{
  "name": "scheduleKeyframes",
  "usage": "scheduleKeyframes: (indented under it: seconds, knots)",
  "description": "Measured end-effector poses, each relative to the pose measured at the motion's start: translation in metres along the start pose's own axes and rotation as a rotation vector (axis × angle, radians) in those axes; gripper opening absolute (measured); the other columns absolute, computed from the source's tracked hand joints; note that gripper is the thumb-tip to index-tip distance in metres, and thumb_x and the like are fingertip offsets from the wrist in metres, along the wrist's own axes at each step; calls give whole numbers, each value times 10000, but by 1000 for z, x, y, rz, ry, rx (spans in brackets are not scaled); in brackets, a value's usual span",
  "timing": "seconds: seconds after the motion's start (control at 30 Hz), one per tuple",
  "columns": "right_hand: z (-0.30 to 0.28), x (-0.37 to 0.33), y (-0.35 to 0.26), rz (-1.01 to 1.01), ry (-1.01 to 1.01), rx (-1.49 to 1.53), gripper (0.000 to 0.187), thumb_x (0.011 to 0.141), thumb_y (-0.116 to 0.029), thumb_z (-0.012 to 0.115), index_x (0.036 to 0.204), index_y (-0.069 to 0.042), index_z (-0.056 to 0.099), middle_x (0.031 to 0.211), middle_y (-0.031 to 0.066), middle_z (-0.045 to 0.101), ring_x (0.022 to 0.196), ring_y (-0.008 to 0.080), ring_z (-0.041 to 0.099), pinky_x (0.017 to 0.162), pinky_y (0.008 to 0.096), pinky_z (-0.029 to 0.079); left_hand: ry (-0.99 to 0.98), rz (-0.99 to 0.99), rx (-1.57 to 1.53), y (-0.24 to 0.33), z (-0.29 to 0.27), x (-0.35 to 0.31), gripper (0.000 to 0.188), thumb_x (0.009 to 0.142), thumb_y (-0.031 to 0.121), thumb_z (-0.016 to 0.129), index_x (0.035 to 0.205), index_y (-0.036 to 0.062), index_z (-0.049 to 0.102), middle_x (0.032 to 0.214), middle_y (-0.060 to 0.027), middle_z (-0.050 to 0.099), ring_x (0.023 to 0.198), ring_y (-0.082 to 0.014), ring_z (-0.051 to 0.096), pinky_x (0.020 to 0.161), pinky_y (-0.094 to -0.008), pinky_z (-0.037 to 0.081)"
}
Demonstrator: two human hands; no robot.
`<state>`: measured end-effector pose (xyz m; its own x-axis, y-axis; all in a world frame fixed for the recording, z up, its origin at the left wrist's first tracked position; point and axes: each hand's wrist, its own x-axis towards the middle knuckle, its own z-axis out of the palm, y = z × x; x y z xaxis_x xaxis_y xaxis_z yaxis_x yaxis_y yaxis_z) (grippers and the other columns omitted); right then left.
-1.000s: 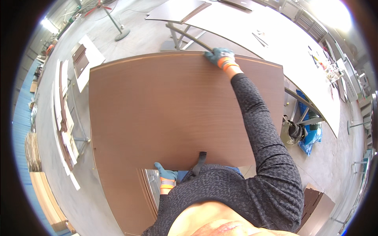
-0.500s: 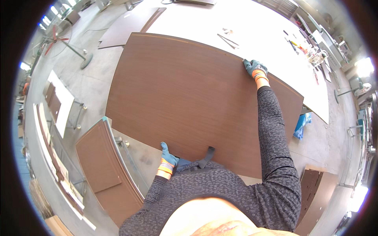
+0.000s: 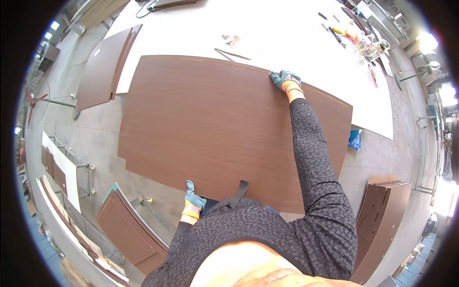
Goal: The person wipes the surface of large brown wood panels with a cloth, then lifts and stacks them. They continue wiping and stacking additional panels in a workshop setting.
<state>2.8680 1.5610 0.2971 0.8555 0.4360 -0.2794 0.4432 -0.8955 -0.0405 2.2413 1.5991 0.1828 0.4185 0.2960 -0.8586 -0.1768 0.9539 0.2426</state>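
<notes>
A large brown wood-grain panel (image 3: 215,124) lies between my body and a white table (image 3: 267,28), its far edge over the tabletop. My right hand (image 3: 286,80), in a blue-grey glove with an orange cuff, reaches across and grips the far edge with its fingers curled over. At the near edge, left of my waist, my left hand (image 3: 193,200) is gloved the same way. Its thumb rests on the panel's face and the fingers go out of sight underneath. A dark strap (image 3: 237,193) from my waist lies on the near part of the panel.
More brown panels (image 3: 103,71) rest at the table's left end. Stacked boards (image 3: 129,229) stand on a rack at lower left, and a brown stack (image 3: 380,225) stands at lower right. Hand tools (image 3: 337,36) and clear bottles (image 3: 375,50) sit on the table's right side.
The view has turned, so the surroundings appear shifted. The panel seems to have turned slightly along with me, while both hands keep their places on its edges.
</notes>
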Motion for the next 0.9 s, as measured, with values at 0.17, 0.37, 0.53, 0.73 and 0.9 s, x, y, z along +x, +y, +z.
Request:
scheduleKeyframes:
  seconds: [0.17, 0.37, 0.53, 0.73, 0.9]
  knots:
    - [16, 82, 18, -58, -68, -13, 736, 980, -716, 438, 1323, -121, 701, 1339, 152, 705, 1272, 327, 644, 1103, 431, 471, 141, 39, 12, -21, 66, 15, 879, 907, 665, 705, 1528, 87, 473, 1534, -128, 534, 1393, -380, 509, 1117, -605, 468]
    - [6, 128, 19, -130, -56, -56, 697, 985, -714, 459, 1221, -134, 764, 1253, 129, 747, 1214, 314, 680, 1050, 433, 509, 78, -14, -136, -34, 94, 32, 840, 939, 622, 694, 1542, 87, 458, 1557, -121, 513, 1418, -371, 485, 1146, -582, 452]
    - [-15, 159, 1, -128, 129, -57, 554, 1045, -563, 467, 1076, -116, 792, 1138, 148, 767, 1065, 360, 725, 905, 488, 574, 155, 33, -74, -39, 102, 48, 838, 943, 609, 696, 1549, 85, 449, 1575, -116, 494, 1435, -367, 472, 1157, -579, 445]
    - [-10, 212, -98, -532, 311, 306, 389, 994, -486, 598, 1161, -183, 775, 1245, 103, 733, 1151, 346, 690, 972, 499, 568, 177, 55, -66, -40, 123, 45, 840, 945, 609, 694, 1554, 90, 438, 1576, -111, 490, 1435, -363, 479, 1166, -576, 442]
    - [10, 197, -193, -425, -38, 111, 439, 959, -497, 652, 1344, -291, 703, 1494, 81, 584, 1359, 321, 565, 1159, 455, 464, 281, 100, -18, -39, 139, 27, 849, 951, 613, 684, 1562, 86, 420, 1576, -115, 487, 1443, -360, 474, 1166, -572, 444]
